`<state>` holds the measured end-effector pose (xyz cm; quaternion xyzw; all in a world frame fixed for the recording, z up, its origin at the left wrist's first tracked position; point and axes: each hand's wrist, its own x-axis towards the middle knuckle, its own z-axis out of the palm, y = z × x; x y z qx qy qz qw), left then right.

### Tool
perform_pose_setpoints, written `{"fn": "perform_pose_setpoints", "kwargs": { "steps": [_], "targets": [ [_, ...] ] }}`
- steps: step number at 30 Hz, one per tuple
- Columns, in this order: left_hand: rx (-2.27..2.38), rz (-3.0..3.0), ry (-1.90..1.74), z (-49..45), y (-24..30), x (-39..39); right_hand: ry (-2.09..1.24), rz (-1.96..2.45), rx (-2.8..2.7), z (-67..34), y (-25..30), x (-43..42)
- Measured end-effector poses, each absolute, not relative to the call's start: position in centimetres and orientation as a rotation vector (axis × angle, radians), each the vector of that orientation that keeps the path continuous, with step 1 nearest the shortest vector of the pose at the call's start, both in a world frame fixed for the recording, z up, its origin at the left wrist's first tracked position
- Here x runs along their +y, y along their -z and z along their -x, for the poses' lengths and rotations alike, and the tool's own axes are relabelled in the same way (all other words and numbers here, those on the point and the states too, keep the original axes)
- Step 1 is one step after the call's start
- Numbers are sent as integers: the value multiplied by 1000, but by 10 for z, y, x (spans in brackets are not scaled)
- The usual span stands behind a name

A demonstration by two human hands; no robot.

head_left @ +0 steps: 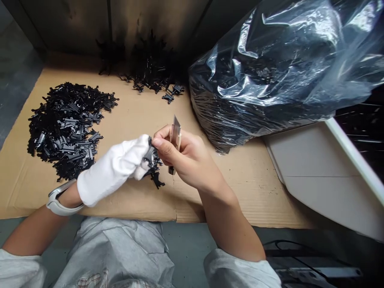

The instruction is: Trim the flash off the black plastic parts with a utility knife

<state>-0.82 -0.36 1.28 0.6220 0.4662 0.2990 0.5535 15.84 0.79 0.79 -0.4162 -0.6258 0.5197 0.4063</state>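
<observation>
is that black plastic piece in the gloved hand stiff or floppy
The black plastic part held by the gloved left hand is probably stiff and light, since the heaped parts keep their crisp shapes without drooping. Its thin arms may snap if bent hard. Its flat, branching outline suggests it would not roll.

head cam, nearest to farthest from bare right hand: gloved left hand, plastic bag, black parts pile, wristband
From the bare right hand:
1. Gloved left hand, just left
2. Plastic bag, upper right
3. Black parts pile, left
4. Wristband, lower left
</observation>
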Motion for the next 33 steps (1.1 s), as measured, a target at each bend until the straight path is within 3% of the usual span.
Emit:
{"fn": "perform_pose_setpoints", "kwargs": {
  "steps": [5, 13, 25, 33],
  "targets": [
    [1111, -1540, -740, 6, -18, -2, -1195, 1014, -1638, -165, -5, 5],
    [1164, -1457, -931, 7, -22, -1, -490, 818, -1991, -166, 0, 5],
    [1106, -1316, -923, 9, -21, -6, -528, 639, -1926, -164, 4, 6],
    [1101, -1572, -904, 14, -18, -5, -534, 942, -1732, -169, 2, 12]
  ]
}}
